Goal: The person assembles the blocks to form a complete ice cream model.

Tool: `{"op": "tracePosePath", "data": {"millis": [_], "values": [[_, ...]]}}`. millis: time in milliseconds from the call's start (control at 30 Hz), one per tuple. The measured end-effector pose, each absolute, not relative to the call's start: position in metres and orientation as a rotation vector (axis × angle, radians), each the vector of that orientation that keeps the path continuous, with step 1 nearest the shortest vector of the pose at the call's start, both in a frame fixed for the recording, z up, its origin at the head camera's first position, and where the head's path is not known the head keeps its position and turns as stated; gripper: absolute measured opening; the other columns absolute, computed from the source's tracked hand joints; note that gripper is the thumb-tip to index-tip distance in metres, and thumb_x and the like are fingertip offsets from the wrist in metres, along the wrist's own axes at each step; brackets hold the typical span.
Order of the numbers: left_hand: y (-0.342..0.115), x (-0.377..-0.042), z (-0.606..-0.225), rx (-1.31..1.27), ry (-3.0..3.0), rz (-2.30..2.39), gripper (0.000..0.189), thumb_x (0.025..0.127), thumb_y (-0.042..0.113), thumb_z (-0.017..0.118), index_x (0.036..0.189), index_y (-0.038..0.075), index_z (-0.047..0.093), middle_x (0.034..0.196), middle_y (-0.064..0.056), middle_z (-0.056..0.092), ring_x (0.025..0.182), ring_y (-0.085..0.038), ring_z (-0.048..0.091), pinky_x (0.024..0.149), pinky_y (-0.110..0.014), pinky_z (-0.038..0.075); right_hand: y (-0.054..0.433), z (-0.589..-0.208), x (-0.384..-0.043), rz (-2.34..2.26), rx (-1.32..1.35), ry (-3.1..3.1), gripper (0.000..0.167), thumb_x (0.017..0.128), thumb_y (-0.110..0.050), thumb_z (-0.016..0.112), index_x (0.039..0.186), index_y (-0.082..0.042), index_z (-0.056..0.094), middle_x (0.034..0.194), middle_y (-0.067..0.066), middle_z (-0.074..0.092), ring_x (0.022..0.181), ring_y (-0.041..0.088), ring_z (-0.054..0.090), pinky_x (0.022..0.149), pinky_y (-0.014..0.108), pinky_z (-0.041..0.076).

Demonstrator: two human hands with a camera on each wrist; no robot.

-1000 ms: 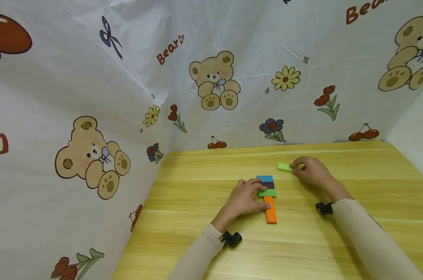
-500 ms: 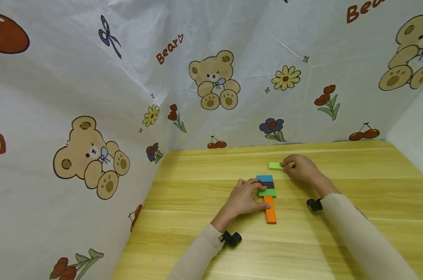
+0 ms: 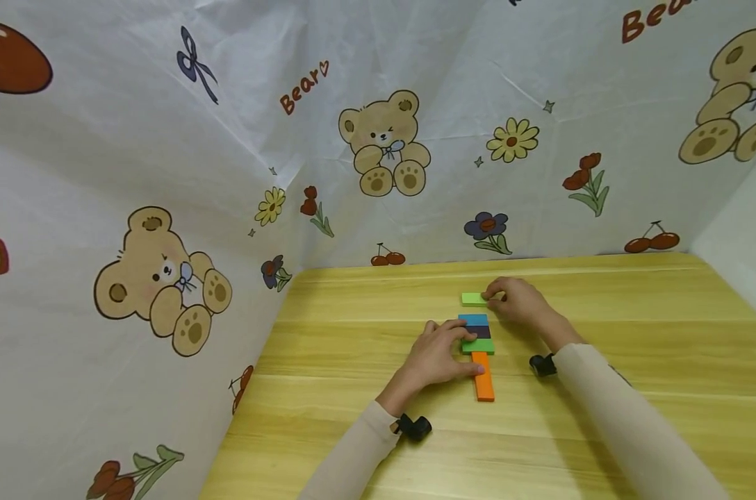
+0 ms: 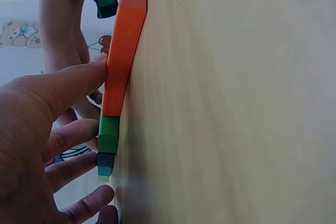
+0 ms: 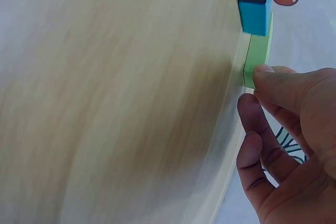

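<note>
My left hand (image 3: 433,354) rests on a row of flat blocks, its fingers spread. The thumb touches the orange block (image 3: 485,387), while other fingertips lie over the green block (image 3: 484,347) and the dark purple block (image 3: 482,332). Beyond those sits a blue block (image 3: 473,319), side by side with the purple one. In the left wrist view the orange block (image 4: 125,51) meets the green block (image 4: 108,129) end-on. My right hand (image 3: 520,307) pinches the right end of a light green block (image 3: 472,299) between thumb and fingers, just behind the blue block, a small gap apart.
All blocks lie on a wood-grain tabletop (image 3: 353,312). A white cloth (image 3: 453,83) printed with bears and flowers hangs behind and to the left of it. A plain white surface (image 3: 743,236) borders the right side.
The right hand has moved left with the light green block, from the right of the row to behind the blue block. The left hand and the other blocks stay in place.
</note>
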State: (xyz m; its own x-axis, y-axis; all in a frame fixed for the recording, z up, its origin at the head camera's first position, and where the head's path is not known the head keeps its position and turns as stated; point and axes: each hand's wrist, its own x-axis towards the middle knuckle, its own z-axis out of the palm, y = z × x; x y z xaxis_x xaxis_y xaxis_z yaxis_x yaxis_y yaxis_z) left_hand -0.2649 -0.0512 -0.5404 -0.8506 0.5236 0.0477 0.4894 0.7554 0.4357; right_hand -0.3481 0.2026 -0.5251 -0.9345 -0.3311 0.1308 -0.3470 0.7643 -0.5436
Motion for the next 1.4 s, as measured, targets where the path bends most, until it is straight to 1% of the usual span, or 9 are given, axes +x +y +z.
{"op": "tracePosePath", "data": {"millis": [267, 433, 500, 600, 867, 1167, 1400], "values": [[-0.05, -0.265, -0.54, 0.837, 2.87, 0.687, 0.064, 0.086, 0.071, 0.079, 0.141, 0.039, 0.07, 0.166, 0.014, 0.05, 0.12, -0.014, 0.048, 0.087, -0.022, 0.039, 0.193, -0.523, -0.348, 0.898, 0.573, -2.947, 0.022, 0.101, -0.009, 0.072, 0.12, -0.002, 0.08, 0.131, 0.022, 0.074, 0.105, 0.04, 0.076, 0.094, 0.058, 0.06], [-0.05, -0.265, -0.54, 0.838, 2.87, 0.678, 0.064, 0.087, 0.071, 0.078, 0.142, 0.039, 0.07, 0.167, 0.014, 0.049, 0.121, -0.014, 0.048, 0.088, -0.022, 0.039, 0.19, -0.523, -0.349, 0.872, 0.57, -2.959, 0.022, 0.102, -0.01, 0.072, 0.121, -0.004, 0.08, 0.132, 0.021, 0.074, 0.111, 0.041, 0.074, 0.097, 0.06, 0.058], [-0.05, -0.265, -0.541, 0.843, 2.87, 0.676, 0.065, 0.087, 0.072, 0.078, 0.142, 0.039, 0.069, 0.167, 0.014, 0.049, 0.121, -0.014, 0.048, 0.089, -0.022, 0.039, 0.189, -0.523, -0.348, 0.858, 0.558, -2.963, 0.022, 0.102, -0.011, 0.072, 0.121, -0.004, 0.08, 0.132, 0.02, 0.074, 0.111, 0.04, 0.074, 0.097, 0.06, 0.058], [-0.05, -0.266, -0.542, 0.85, 2.875, 0.674, 0.065, 0.087, 0.073, 0.077, 0.142, 0.04, 0.069, 0.166, 0.014, 0.05, 0.122, -0.014, 0.048, 0.09, -0.022, 0.04, 0.189, -0.523, -0.346, 0.845, 0.548, -2.962, 0.022, 0.101, -0.012, 0.072, 0.12, -0.005, 0.081, 0.131, 0.019, 0.075, 0.106, 0.037, 0.075, 0.095, 0.059, 0.06], [-0.051, -0.266, -0.542, 0.836, 2.876, 0.67, 0.065, 0.086, 0.073, 0.077, 0.142, 0.04, 0.069, 0.166, 0.015, 0.05, 0.121, -0.014, 0.048, 0.088, -0.022, 0.04, 0.188, -0.527, -0.344, 0.854, 0.558, -2.946, 0.021, 0.102, -0.011, 0.072, 0.119, -0.005, 0.082, 0.131, 0.017, 0.075, 0.104, 0.036, 0.076, 0.094, 0.057, 0.061], [-0.052, -0.264, -0.54, 0.839, 2.876, 0.676, 0.065, 0.087, 0.072, 0.079, 0.141, 0.037, 0.071, 0.166, 0.013, 0.05, 0.112, -0.013, 0.045, 0.082, -0.021, 0.038, 0.189, -0.527, -0.338, 0.826, 0.585, -2.944, 0.021, 0.103, -0.012, 0.072, 0.12, -0.007, 0.082, 0.132, 0.018, 0.075, 0.111, 0.04, 0.075, 0.099, 0.061, 0.058], [-0.052, -0.264, -0.54, 0.832, 2.866, 0.695, 0.065, 0.087, 0.071, 0.079, 0.141, 0.037, 0.07, 0.167, 0.014, 0.048, 0.113, -0.014, 0.046, 0.082, -0.022, 0.038, 0.189, -0.521, -0.332, 0.765, 0.604, -2.974, 0.02, 0.102, -0.01, 0.072, 0.119, -0.009, 0.083, 0.132, 0.015, 0.076, 0.124, 0.043, 0.07, 0.105, 0.065, 0.054]]}}
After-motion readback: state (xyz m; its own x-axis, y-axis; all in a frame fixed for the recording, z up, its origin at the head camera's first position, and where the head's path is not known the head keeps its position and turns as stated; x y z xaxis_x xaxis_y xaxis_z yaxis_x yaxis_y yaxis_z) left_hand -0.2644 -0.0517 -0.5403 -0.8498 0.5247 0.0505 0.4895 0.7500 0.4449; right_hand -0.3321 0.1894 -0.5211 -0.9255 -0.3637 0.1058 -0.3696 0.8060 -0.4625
